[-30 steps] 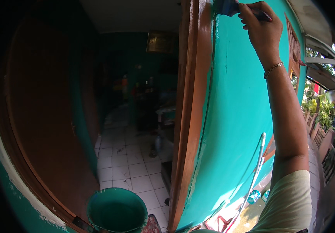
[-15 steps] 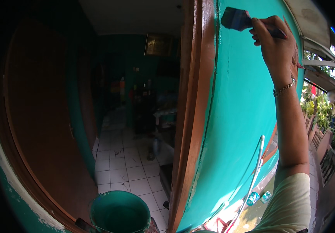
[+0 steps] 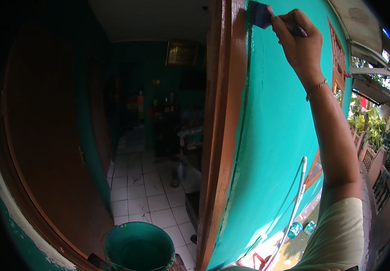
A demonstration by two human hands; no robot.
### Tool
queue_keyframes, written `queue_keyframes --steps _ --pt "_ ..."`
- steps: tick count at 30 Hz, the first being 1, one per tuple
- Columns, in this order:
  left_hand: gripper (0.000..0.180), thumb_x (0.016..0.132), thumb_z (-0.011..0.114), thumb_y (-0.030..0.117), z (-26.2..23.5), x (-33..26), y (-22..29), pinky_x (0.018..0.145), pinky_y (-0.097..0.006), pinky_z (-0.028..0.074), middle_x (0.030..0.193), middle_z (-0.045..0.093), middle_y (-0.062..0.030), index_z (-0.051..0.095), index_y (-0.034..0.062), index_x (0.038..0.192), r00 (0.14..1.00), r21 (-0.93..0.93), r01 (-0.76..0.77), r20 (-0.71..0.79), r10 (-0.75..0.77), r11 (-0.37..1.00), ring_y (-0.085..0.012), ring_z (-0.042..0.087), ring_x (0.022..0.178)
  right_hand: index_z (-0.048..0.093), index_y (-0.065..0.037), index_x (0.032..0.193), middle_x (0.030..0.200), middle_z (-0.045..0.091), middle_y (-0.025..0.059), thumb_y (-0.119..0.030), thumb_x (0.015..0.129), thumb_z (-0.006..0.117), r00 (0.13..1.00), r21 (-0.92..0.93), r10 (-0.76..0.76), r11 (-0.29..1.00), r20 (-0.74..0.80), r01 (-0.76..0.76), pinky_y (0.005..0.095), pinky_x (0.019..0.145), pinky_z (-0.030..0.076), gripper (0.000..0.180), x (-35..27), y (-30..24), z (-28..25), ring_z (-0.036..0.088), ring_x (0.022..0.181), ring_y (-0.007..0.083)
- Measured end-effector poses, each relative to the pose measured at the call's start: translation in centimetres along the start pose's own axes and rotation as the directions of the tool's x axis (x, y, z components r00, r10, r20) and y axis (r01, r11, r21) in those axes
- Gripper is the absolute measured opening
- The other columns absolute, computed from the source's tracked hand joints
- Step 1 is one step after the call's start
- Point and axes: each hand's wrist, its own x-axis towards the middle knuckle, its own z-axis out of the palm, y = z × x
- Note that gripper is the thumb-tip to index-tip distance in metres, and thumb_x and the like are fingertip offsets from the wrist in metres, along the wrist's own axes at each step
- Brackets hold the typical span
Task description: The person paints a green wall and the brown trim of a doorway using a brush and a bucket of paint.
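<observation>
Edging the turquoise wall (image 3: 285, 113), a brown door frame (image 3: 224, 135) opens on a dim room (image 3: 134, 72) with pale floor tiles (image 3: 161, 204). The right hand (image 3: 302, 43) grips a brush (image 3: 262, 16) high up at their join; the left hand's state cannot be told. A green bucket (image 3: 140, 231) partly hides the tiles; a slanting pole (image 3: 297, 198) crosses the lower wall.

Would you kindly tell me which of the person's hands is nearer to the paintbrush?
Right: the right hand holds the paintbrush directly; the left hand is out of view, so its place relative to it cannot be told.
</observation>
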Motion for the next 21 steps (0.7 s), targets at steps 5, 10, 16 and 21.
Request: queue_keyframes --steps 5,10,16,21 --pt "0.046 0.077 0.062 -0.011 -0.9 0.8 -0.3 0.064 -0.04 0.056 0.103 0.063 -0.0142 0.054 0.001 0.121 1.0 -0.018 -0.012 0.007 0.012 1.0 -0.0302 0.062 0.082 0.064 -0.002 0.081 0.072 0.069 0.0062 -0.017 0.083 0.075 0.996 0.025 0.06 0.998 0.061 -0.062 0.0252 0.066 0.051 0.019 -3.6 -2.5 -2.1 0.063 0.067 0.0091" --pt "0.044 0.078 0.062 -0.01 -1.1 1.5 -0.5 0.062 -0.04 0.056 0.101 0.063 -0.0146 0.054 0.0011 0.12 1.0 -0.034 -0.024 0.018 0.025 0.999 -0.0299 0.062 0.08 0.063 -0.001 0.09 0.076 0.069 0.0041 -0.016 0.09 0.072 0.999 0.149 0.054 0.987 0.003 -0.054 0.0206 0.058 0.05 0.018 0.2 -1.7 -2.2 0.065 0.068 0.0081" --pt "0.042 0.078 0.062 -0.009 -1.6 1.7 -0.9 0.061 -0.039 0.056 0.099 0.063 -0.0149 0.054 0.0012 0.118 0.999 -0.059 -0.035 0.035 0.037 0.998 -0.0296 0.062 0.078 0.06 0.001 0.081 0.068 0.063 0.0063 -0.013 0.088 0.069 0.979 0.209 0.135 0.973 -0.151 -0.101 0.029 0.058 0.048 0.018 8.7 -0.6 1.0 0.057 0.062 0.0108" --pt "0.04 0.079 0.063 -0.008 -2.0 1.9 -1.5 0.059 -0.039 0.055 0.098 0.063 -0.0153 0.054 0.0012 0.117 0.999 -0.068 -0.036 0.035 0.039 0.997 -0.0293 0.062 0.076 0.062 0.002 0.084 0.073 0.067 0.0097 -0.012 0.087 0.069 0.968 -0.01 -0.064 0.998 -0.244 0.063 0.0302 0.06 0.05 0.016 10.7 2.4 4.2 0.06 0.063 0.0129"
